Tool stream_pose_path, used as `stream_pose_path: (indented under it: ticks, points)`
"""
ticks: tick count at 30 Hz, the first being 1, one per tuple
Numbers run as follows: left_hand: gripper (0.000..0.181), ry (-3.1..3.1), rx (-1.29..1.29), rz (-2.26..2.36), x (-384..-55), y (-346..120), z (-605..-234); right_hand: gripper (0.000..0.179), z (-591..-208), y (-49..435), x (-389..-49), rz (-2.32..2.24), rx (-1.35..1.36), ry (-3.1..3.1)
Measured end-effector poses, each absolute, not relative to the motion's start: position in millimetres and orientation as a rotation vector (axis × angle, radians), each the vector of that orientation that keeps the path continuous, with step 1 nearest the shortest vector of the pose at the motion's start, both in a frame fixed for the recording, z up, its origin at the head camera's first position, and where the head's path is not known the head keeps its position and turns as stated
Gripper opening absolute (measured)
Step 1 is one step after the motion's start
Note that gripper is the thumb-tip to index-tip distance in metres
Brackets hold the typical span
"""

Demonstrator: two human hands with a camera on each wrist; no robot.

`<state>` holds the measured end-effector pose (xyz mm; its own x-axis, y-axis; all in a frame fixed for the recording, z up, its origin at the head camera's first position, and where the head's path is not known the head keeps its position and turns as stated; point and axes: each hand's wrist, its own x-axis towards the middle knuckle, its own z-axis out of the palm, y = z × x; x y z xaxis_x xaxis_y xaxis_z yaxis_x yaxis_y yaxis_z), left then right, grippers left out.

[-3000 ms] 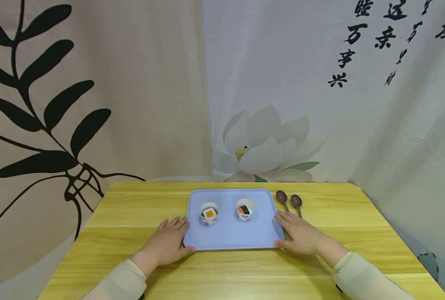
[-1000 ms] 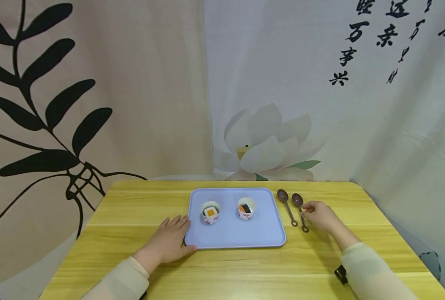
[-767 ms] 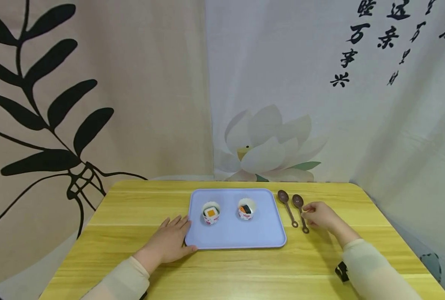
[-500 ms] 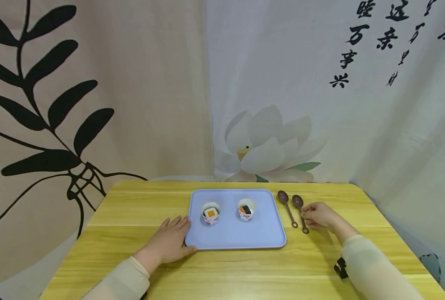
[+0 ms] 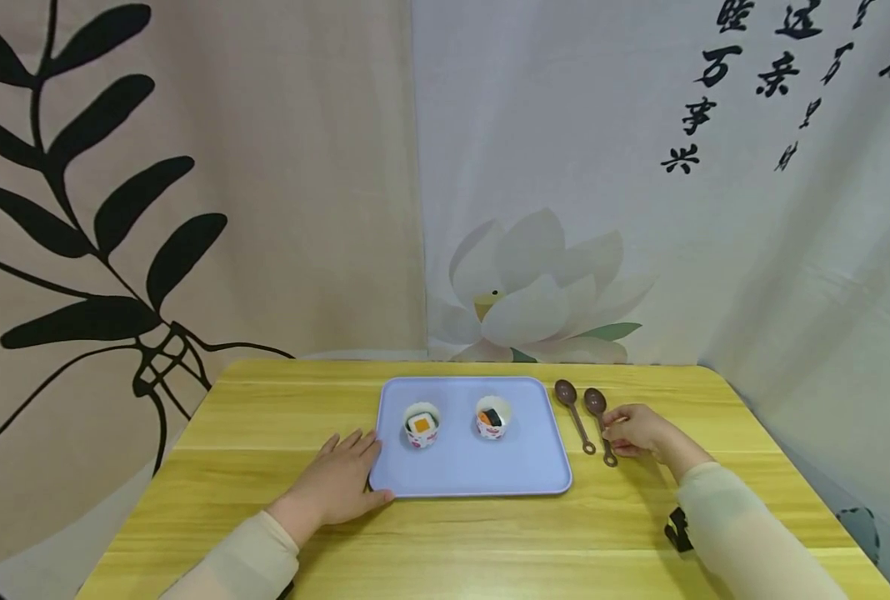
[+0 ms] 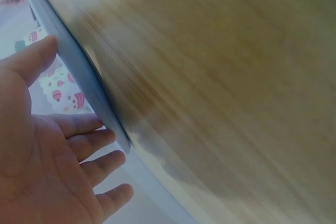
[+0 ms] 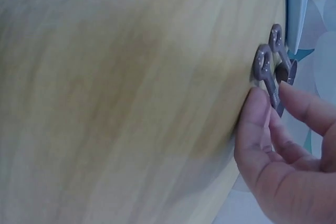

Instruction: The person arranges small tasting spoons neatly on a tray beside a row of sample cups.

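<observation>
A pale blue tray (image 5: 475,479) lies on the wooden table. My left hand (image 5: 332,483) rests at its left edge, fingers spread; the left wrist view shows thumb and fingertips along the tray's rim (image 6: 86,77). Right of the tray, two brown spoons lie side by side, bowls toward the back. My right hand (image 5: 640,432) pinches the handle of the right spoon (image 5: 595,402) between thumb and fingers. In the right wrist view the spoon's looped handle end (image 7: 262,64) sticks out past the fingertips. The left spoon (image 5: 566,392) lies untouched between tray and hand.
On the tray stand two small patterned cups: the left cup (image 5: 420,440) holds a white piece with an orange square, the right cup (image 5: 491,432) an orange, black and white piece. A printed curtain (image 5: 325,208) hangs behind the table (image 5: 445,550).
Three seconds ago my right hand was at the tray's right edge; it has since moved right to the right spoon's handle and stayed there. My left hand has kept its place.
</observation>
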<state>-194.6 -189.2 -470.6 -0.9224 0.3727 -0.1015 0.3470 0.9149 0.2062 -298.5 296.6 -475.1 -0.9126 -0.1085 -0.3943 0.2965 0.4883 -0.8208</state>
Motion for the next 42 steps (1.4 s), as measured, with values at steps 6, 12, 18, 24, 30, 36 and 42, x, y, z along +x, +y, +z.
stream_pose_path:
  ticks: [6,12,18,24,30,36,42]
  points:
    - [0.086,2.943,0.554,0.269,-194.2,-189.6,-468.2,0.04,-475.2,292.9,-299.8,-1.389,0.127,2.368]
    - [0.086,2.94,0.556,0.27,-193.7,-189.5,-468.4,0.039,-473.8,289.3,-297.8,-1.391,0.127,2.362]
    - [0.086,2.936,0.557,0.26,-193.6,-189.5,-470.7,0.04,-475.2,290.4,-297.2,-1.408,0.149,2.354]
    - [0.087,2.935,0.555,0.262,-192.7,-190.0,-471.1,0.041,-475.3,291.9,-295.7,-1.425,0.156,2.346]
    - [0.086,2.933,0.55,0.257,-192.5,-190.3,-471.1,0.044,-473.1,291.5,-294.3,-1.406,0.15,2.355]
    - [0.086,2.936,0.551,0.263,-193.9,-189.5,-470.7,0.044,-471.2,294.2,-293.1,-1.402,0.138,2.376]
    - [0.086,2.94,0.561,0.259,-194.5,-189.3,-470.0,0.046,-469.1,300.2,-290.6,-1.445,0.111,2.389]
